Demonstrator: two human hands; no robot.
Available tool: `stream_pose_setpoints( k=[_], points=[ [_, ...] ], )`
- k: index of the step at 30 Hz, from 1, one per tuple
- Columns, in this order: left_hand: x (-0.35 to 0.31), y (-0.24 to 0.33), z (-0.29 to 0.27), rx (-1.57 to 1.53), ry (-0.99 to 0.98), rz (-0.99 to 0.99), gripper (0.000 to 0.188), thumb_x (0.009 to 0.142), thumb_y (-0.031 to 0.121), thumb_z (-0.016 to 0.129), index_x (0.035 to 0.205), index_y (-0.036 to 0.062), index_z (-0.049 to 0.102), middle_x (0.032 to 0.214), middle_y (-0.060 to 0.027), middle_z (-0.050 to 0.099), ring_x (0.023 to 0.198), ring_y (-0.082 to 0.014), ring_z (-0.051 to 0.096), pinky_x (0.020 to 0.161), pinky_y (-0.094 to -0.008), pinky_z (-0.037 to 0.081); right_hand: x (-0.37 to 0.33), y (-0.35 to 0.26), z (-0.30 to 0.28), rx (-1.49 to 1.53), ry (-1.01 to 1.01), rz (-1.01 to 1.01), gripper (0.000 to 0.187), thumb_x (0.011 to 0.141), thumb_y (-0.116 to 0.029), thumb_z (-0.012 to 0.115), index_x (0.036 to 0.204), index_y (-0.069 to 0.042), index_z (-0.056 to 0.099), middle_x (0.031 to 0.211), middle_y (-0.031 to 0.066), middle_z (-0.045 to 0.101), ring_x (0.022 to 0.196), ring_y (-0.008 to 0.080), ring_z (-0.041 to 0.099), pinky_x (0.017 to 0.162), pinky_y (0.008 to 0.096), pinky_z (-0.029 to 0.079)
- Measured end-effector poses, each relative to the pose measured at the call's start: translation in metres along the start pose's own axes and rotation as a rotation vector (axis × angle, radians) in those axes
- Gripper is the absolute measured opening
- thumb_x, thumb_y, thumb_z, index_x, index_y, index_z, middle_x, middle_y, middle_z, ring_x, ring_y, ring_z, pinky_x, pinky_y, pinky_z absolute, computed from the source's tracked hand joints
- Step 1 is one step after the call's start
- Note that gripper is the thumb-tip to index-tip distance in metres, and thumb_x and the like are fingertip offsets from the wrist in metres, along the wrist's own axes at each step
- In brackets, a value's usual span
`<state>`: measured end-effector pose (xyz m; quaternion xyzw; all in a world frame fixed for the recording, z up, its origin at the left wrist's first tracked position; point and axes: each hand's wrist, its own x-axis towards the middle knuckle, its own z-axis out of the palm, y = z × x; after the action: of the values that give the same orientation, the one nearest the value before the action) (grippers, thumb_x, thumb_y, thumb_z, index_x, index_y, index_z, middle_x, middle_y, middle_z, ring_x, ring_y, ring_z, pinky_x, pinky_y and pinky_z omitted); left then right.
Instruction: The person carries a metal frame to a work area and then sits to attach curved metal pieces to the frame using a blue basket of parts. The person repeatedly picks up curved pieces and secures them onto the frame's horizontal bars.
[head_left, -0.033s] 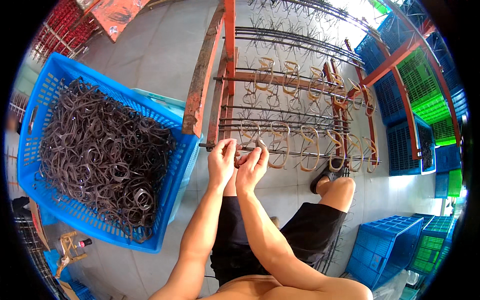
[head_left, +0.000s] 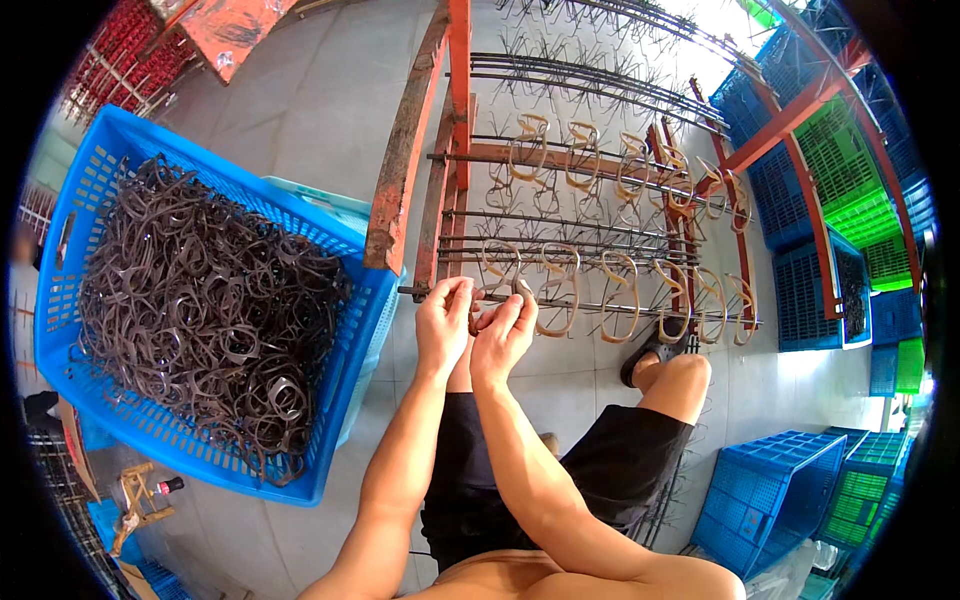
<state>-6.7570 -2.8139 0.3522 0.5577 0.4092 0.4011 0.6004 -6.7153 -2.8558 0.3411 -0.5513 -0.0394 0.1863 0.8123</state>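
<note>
My left hand (head_left: 445, 315) and my right hand (head_left: 503, 335) are close together at the left end of the nearest dark rod (head_left: 590, 306). Both have their fingers pinched at the lower part of a thin looped frame (head_left: 500, 260); the fingers hide much of where they grip it. Further right along this rod hang several tan looped frames (head_left: 619, 295), shaped like eyewear fronts. On a farther rod hangs another row of tan looped frames (head_left: 528, 148). To my left, a blue plastic basket (head_left: 75, 360) is heaped with dark brown looped frames (head_left: 210, 310).
The rods rest on a rusty orange metal rack (head_left: 405, 150). More rods with thin wire hooks (head_left: 590, 75) lie at the back. Blue and green crates (head_left: 850, 165) are stacked at the right, with another blue crate (head_left: 765, 500) nearer me. A small wooden stool (head_left: 140, 505) stands at lower left.
</note>
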Motion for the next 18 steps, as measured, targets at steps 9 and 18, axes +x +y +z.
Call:
stream_pose_setpoints(
  k=[9,18],
  points=[
    [0.000,0.002,0.002,-0.014,0.013,-0.082,0.018,0.091,0.014,0.055,0.098,-0.0012,0.060,0.081,-0.0078,0.066,0.070,-0.0111,0.062,0.061,-0.0230,0.050,-0.004,0.003,0.002,-0.056,0.000,-0.017,0.018,0.097,-0.016,0.041,0.107,-0.001,0.044,0.064,-0.0035,0.043,0.051,0.0034,0.040,0.043,0.0194,0.035],
    [0.003,0.007,-0.010,-0.057,-0.061,-0.092,0.022,0.092,0.018,0.054,0.097,-0.0028,0.059,0.083,-0.0088,0.066,0.070,-0.0111,0.061,0.059,-0.0224,0.051,-0.008,-0.002,0.008,-0.123,-0.130,0.002,0.014,0.097,-0.016,0.043,0.095,-0.004,0.052,0.060,-0.0052,0.045,0.050,0.0014,0.038,0.042,0.0182,0.032]
  ],
)
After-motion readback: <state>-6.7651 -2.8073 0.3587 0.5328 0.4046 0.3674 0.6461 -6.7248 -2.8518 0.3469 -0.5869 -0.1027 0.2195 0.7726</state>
